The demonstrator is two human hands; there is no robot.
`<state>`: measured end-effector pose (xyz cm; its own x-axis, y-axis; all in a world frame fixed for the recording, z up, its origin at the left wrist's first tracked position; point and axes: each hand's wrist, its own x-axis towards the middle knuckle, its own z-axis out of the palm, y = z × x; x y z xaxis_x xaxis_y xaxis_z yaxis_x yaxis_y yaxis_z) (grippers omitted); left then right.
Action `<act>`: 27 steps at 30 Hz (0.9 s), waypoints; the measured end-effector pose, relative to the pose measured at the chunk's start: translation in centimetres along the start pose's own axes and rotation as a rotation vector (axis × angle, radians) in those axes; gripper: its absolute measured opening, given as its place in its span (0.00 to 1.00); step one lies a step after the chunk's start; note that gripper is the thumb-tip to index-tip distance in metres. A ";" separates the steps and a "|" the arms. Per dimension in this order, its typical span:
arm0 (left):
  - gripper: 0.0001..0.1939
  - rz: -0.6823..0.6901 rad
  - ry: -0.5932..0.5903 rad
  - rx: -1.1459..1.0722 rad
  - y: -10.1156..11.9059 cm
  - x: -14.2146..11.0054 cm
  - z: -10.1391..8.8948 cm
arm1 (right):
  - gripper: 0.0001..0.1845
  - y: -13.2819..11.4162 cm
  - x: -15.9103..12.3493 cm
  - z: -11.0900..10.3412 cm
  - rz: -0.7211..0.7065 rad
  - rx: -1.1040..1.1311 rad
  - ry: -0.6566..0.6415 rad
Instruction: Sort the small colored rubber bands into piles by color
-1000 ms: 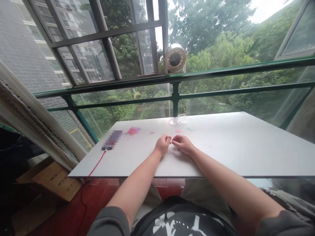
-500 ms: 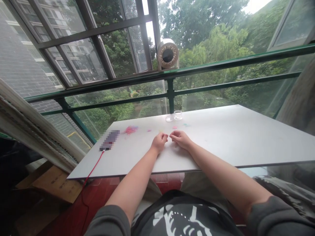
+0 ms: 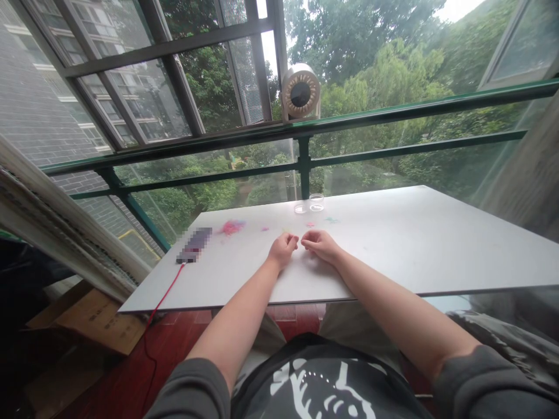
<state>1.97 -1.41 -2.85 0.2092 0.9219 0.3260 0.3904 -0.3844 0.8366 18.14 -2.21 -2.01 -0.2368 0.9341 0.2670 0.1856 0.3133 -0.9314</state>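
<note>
Over the middle of the white table (image 3: 384,256), my left hand (image 3: 283,249) and my right hand (image 3: 321,244) face each other with a small gap between the fingertips. Both are closed in a pinch. Whatever they hold is too small or too hidden to make out. Just beyond my left hand lie tiny yellow bits (image 3: 286,231), partly covered by it. A small pink piece (image 3: 310,224) rests beyond my right hand, with a few teal bits (image 3: 332,220) to its right. Farther left are a purple bit (image 3: 265,229) and a loose pile of red and pink pieces (image 3: 232,227).
A clear round container (image 3: 317,202) and a flat clear lid or dish (image 3: 300,209) stand at the table's far edge. A blurred-out phone (image 3: 194,244) with a red cable (image 3: 168,289) lies at left. A round fan (image 3: 300,93) sits by the green railing (image 3: 371,120).
The view has shifted very slightly. My hands keep nearly the same pose and place, and the pieces on the table have not visibly moved.
</note>
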 end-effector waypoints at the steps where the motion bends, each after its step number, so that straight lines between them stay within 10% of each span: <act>1: 0.15 -0.002 0.000 -0.002 0.0 0.0 0.0 | 0.09 0.0 0.0 0.0 -0.001 -0.001 -0.002; 27: 0.10 0.048 -0.012 0.041 -0.1 -0.2 -0.2 | 0.06 0.1 0.0 0.2 -0.020 -0.051 0.008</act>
<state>1.73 -1.50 -2.93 0.2391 0.9021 0.3593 0.4162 -0.4296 0.8014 17.96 -2.23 -2.14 -0.2336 0.9287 0.2879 0.2295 0.3404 -0.9118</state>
